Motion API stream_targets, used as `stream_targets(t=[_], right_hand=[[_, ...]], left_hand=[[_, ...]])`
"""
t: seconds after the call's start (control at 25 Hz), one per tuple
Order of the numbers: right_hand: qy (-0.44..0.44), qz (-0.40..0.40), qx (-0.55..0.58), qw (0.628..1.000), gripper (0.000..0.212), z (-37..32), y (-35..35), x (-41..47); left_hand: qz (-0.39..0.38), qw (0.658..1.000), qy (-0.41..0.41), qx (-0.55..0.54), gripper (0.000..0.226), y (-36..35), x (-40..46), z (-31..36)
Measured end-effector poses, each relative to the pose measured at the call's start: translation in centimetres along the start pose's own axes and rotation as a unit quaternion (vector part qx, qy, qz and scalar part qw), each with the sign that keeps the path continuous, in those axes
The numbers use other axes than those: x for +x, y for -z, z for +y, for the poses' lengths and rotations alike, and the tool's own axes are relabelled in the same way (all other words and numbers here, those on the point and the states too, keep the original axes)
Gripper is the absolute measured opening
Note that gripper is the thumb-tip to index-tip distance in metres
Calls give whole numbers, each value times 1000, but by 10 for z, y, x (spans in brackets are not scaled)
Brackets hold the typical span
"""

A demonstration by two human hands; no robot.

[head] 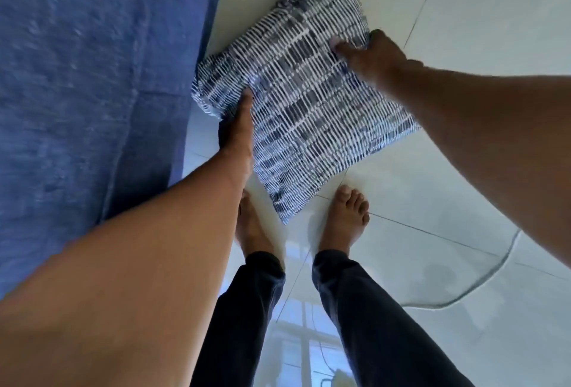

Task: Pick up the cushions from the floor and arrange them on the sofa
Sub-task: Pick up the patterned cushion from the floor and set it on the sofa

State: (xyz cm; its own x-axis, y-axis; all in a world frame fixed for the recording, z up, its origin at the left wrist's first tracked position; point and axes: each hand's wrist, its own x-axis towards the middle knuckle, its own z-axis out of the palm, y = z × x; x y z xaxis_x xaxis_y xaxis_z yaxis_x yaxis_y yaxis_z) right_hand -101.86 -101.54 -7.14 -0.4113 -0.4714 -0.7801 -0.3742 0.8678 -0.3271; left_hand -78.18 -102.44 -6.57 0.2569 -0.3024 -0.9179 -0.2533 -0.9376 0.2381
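Both hands are on one cushion (306, 115), the blue-and-white dashed one, and it hangs between them, tilted, one corner pointing down toward the bare feet (347, 216). The left hand (238, 130) clamps the cushion's left edge, thumb lying on top of the fabric, fingers tucked out of sight underneath. The right hand (367, 56) pinches the far right edge, thumb pressed on the pattern, the other fingers curled behind. Whether the cushion's far corner touches the floor (463, 31) I cannot tell; the near corner is clear of the pale tiles.

Left of the left hand, just beside the cushion's edge, runs the sofa (92, 77), a broad blue fabric surface. The cushion is not on it; it sits beside it, over the floor. Below the hands, dark trousers (247, 309) and both feet stand on glossy tiles. Under the right forearm, a curved glass edge (494, 272) shows, well apart from the cushion.
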Motion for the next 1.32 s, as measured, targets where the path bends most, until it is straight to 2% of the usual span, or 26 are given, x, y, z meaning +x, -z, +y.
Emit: stream_targets(t=[0.04,0.08,0.16,0.2,0.32,0.36,0.44,0.48,0.64,0.8,0.92,0.96,1.08,1.12,1.2,1.32], right_hand=[[-6,-18,31,999,98,3,-5,1],[-10,-26,70,997,92,7,-8,-3],[-33,-9,154,987,63,14,-2,-18],[-48,5,176,983,57,18,8,-31],[-57,1,232,971,77,31,51,-75],[-47,8,252,967,74,31,69,-95],[-29,14,275,961,39,26,109,-138],[-19,24,285,958,29,23,127,-156],[12,64,312,948,24,-3,197,-244],[37,83,333,938,24,-51,259,-328],[69,88,330,937,19,-94,283,-379],[88,84,320,940,19,-108,286,-395],[131,58,290,946,17,-160,286,-432],[150,44,280,947,15,-179,283,-440],[180,20,251,951,12,-219,271,-451],[206,-3,216,954,12,-275,254,-457]], left_hand=[[-38,999,8,-18,107,-6,3,2],[-67,997,11,-34,117,-11,4,2],[-83,996,2,-34,118,-18,-5,0],[-84,996,-9,-26,114,-18,-16,2],[-108,994,-12,-8,93,-14,-82,14],[-115,993,-15,-1,82,-11,-109,19],[-135,990,-31,28,68,-4,-168,32],[-135,989,-40,46,68,-1,-193,37],[-114,983,-105,103,61,23,-300,67],[-100,977,-171,72,57,63,-397,105],[-86,976,-194,41,83,103,-448,125],[-78,975,-205,25,78,118,-457,129],[-44,974,-222,-24,36,175,-484,142],[-34,973,-225,-48,32,195,-488,145],[-14,968,-233,-93,38,236,-499,153],[-18,957,-243,-156,61,288,-511,162]])
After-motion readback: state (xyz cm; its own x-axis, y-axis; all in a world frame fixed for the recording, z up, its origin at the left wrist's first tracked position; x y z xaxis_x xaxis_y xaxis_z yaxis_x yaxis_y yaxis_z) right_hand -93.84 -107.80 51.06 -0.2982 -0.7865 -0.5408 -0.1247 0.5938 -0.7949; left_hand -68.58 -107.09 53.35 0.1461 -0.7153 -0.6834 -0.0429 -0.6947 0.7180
